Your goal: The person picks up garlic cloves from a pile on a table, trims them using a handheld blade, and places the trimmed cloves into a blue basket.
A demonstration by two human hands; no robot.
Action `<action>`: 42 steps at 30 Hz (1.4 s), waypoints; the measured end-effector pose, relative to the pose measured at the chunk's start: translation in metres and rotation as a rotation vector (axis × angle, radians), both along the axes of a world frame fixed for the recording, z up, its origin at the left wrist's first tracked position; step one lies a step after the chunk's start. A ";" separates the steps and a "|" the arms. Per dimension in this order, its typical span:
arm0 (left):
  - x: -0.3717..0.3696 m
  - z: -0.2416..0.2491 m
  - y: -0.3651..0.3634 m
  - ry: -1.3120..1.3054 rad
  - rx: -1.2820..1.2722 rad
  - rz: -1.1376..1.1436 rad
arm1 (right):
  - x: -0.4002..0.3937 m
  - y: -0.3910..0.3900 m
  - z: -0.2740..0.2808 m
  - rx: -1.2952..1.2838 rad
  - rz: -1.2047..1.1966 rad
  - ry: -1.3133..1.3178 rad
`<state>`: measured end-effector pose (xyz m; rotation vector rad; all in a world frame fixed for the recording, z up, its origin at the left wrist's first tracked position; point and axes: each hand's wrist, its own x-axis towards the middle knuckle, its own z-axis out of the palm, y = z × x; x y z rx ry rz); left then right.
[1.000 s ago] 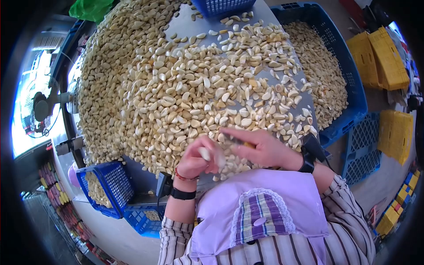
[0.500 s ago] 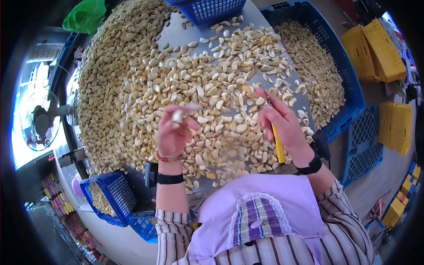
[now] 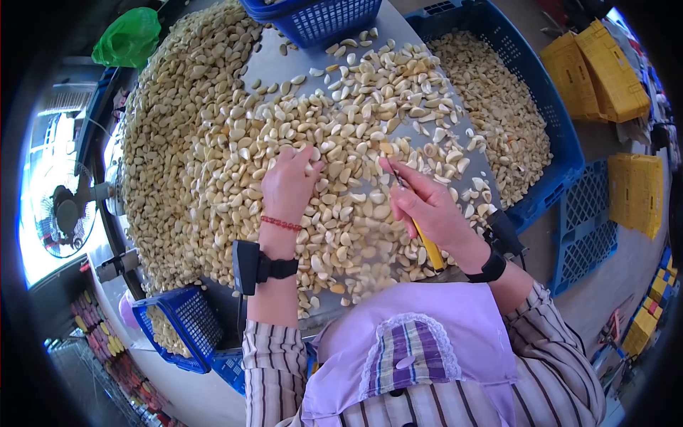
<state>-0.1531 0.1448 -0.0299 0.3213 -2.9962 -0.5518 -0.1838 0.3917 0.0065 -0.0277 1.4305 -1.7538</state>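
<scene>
Peeled garlic cloves [image 3: 341,132] lie in a broad spread over the metal table, heaped higher toward the left. My left hand [image 3: 288,186] is palm down on the spread, its fingers curled in at the cloves. A pale clove shows between its thumb and fingertips, partly covered by them. In my right hand [image 3: 427,206] is a slim knife with a yellow handle [image 3: 429,248], gripped with the handle end toward my body. Its thin dark tip points up and left, just above the cloves. The right hand's fingers are closed around it.
A blue crate [image 3: 565,153] full of cloves stands at the right of the table. One blue basket [image 3: 320,25] sits at the far edge, another blue basket [image 3: 192,324] at the near left. Yellow crates [image 3: 597,75], a green bag [image 3: 128,39] and a fan [image 3: 67,213] are farther out.
My left hand, which was raised palm up with a clove at its fingers, has turned over and reached down into the cloves. My right hand has shifted slightly left with the knife.
</scene>
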 end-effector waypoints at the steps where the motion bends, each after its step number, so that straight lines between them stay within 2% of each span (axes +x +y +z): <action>1: -0.003 0.000 0.000 -0.031 -0.041 -0.023 | 0.001 -0.002 -0.001 0.016 0.021 -0.016; 3: -0.006 -0.008 -0.003 -0.036 -0.064 -0.010 | 0.002 -0.002 0.002 0.026 0.059 0.015; 5: -0.010 -0.012 -0.007 0.233 0.132 -0.074 | 0.001 0.001 0.006 0.040 0.088 0.051; 6: -0.008 -0.011 -0.006 0.237 0.134 -0.083 | 0.001 0.002 0.009 0.047 0.089 0.073; 8: 0.006 0.018 0.006 -0.133 1.092 0.364 | 0.001 0.004 0.010 0.043 0.104 0.098; 9: 0.013 0.021 0.012 -0.135 1.093 0.364 | 0.001 0.003 0.011 0.044 0.103 0.097; 11: 0.028 0.026 0.025 0.026 1.241 0.308 | 0.003 -0.002 0.015 0.050 0.138 0.161; 13: 0.037 0.032 0.039 0.002 1.257 0.317 | 0.006 -0.005 0.017 0.030 0.189 0.148; 15: 0.040 0.033 0.053 0.239 0.945 -0.004 | 0.006 -0.007 0.019 0.010 0.239 0.141; 16: 0.047 0.033 0.054 0.241 0.946 -0.004 | 0.005 -0.007 0.020 0.020 0.282 0.168; 17: 0.055 0.031 0.055 0.240 1.105 0.048 | 0.004 -0.007 0.021 0.029 0.324 0.194; 18: 0.062 0.030 0.056 0.236 1.263 0.100 | 0.001 -0.006 0.024 0.058 0.367 0.361; 19: 0.064 0.030 0.056 0.229 1.421 0.155 | 0.002 -0.006 0.023 0.059 0.366 0.361; 20: 0.062 0.033 0.057 0.228 1.421 0.154 | 0.004 -0.007 0.022 0.030 0.293 0.190; 21: 0.057 0.038 0.057 0.263 1.672 0.143 | 0.006 -0.007 0.020 0.002 0.216 0.019; 23: 0.041 0.046 0.057 0.334 2.175 0.115 | 0.000 -0.002 0.012 0.070 0.191 0.032; 25: 0.025 0.022 0.045 0.319 2.082 0.170 | -0.005 0.003 0.007 -0.024 0.000 -0.084; 27: 0.003 0.000 0.038 0.079 0.891 0.158 | -0.008 0.006 0.008 -0.009 -0.055 -0.032; 28: -0.004 -0.011 0.038 0.085 0.892 0.155 | -0.010 0.007 0.008 -0.039 -0.091 -0.031; 30: -0.013 -0.028 0.040 0.150 0.249 -0.053 | -0.012 0.010 0.006 -0.069 -0.147 -0.038; 31: -0.015 -0.032 0.039 0.154 0.249 -0.063 | -0.013 0.011 0.005 -0.071 -0.156 -0.032; 33: -0.012 -0.036 0.041 0.094 0.673 0.097 | -0.011 0.016 0.005 -0.005 -0.111 0.043; 34: -0.013 -0.012 0.047 -0.066 0.980 0.260 | -0.010 0.018 0.005 0.026 -0.079 0.084; 35: -0.010 0.001 0.050 -0.071 0.981 0.257 | -0.008 0.017 0.006 0.029 -0.084 0.081; 37: 0.000 0.017 0.052 -0.148 1.435 0.400 | -0.006 0.013 0.012 0.091 0.041 0.161; 39: 0.009 0.026 0.056 -0.130 1.505 0.375 | -0.001 0.011 0.012 0.092 0.088 0.135; 41: 0.015 0.037 0.063 -0.109 1.412 0.336 | 0.004 0.007 -0.001 0.105 0.183 0.424; 42: 0.019 0.040 0.065 -0.078 1.399 0.356 | 0.003 0.009 0.001 0.169 0.266 0.411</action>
